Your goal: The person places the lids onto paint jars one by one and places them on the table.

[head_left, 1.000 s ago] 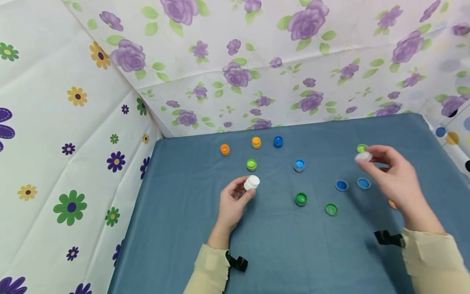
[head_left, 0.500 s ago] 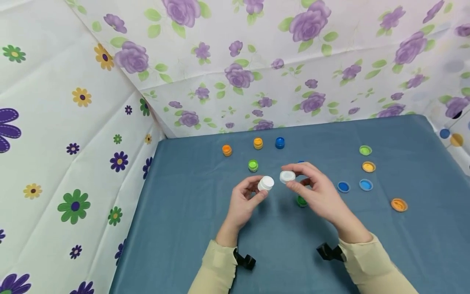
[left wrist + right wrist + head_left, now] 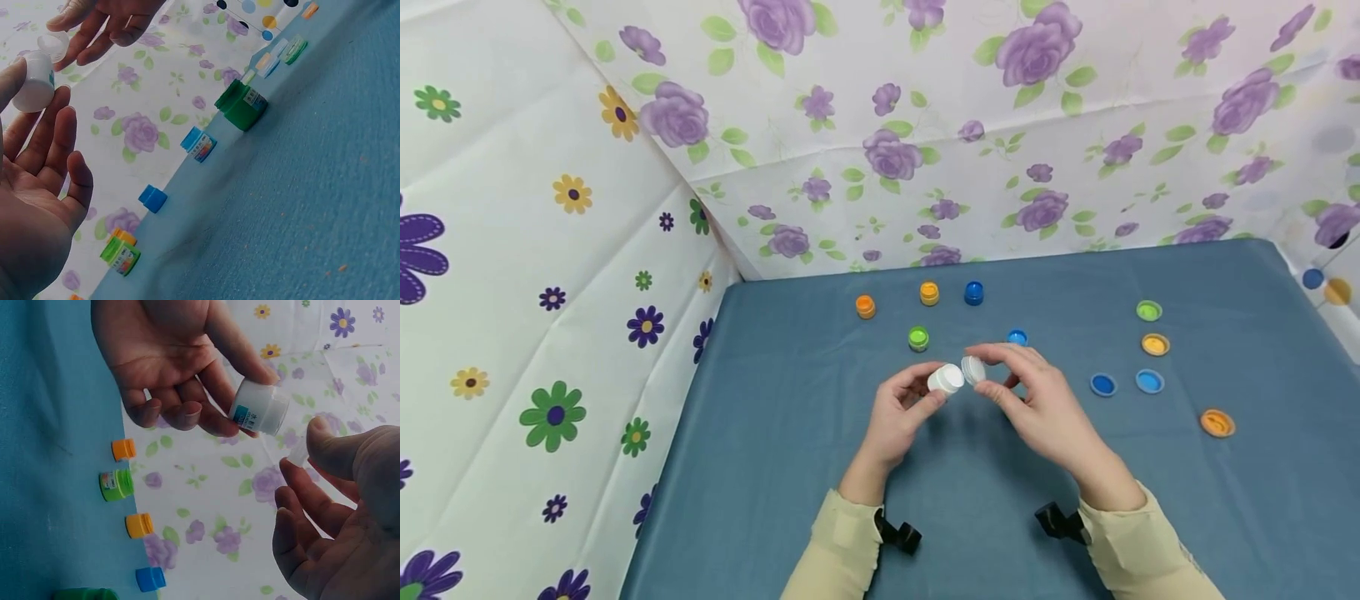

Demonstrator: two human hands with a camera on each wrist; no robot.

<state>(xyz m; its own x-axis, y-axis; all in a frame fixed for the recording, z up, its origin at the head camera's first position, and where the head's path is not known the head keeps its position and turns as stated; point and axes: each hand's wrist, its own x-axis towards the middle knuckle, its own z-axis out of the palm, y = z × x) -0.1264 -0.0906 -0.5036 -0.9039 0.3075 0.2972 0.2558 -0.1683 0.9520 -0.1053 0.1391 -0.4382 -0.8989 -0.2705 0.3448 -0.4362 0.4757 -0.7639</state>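
The left hand (image 3: 891, 421) pinches a small white jar (image 3: 945, 379) between thumb and fingers, held tilted above the table. The right hand (image 3: 1048, 408) pinches a whitish lid (image 3: 973, 369) close to the jar's mouth. In the right wrist view the jar (image 3: 257, 406) shows a label on its side, and a gap separates it from the lid (image 3: 299, 452). The left wrist view shows the lid (image 3: 54, 45) just above the jar (image 3: 35, 82).
Open paint jars stand behind the hands: orange (image 3: 865, 307), yellow (image 3: 929, 292), dark blue (image 3: 973, 292), light green (image 3: 918, 337) and light blue (image 3: 1017, 337). A dark green jar (image 3: 242, 105) shows in the left wrist view. Several lids, one orange (image 3: 1217, 422), lie on the table at right.
The right hand has come left from the right side of the table, bringing the lid up to the jar and tilting it. The left hand has shifted slightly right with the jar.
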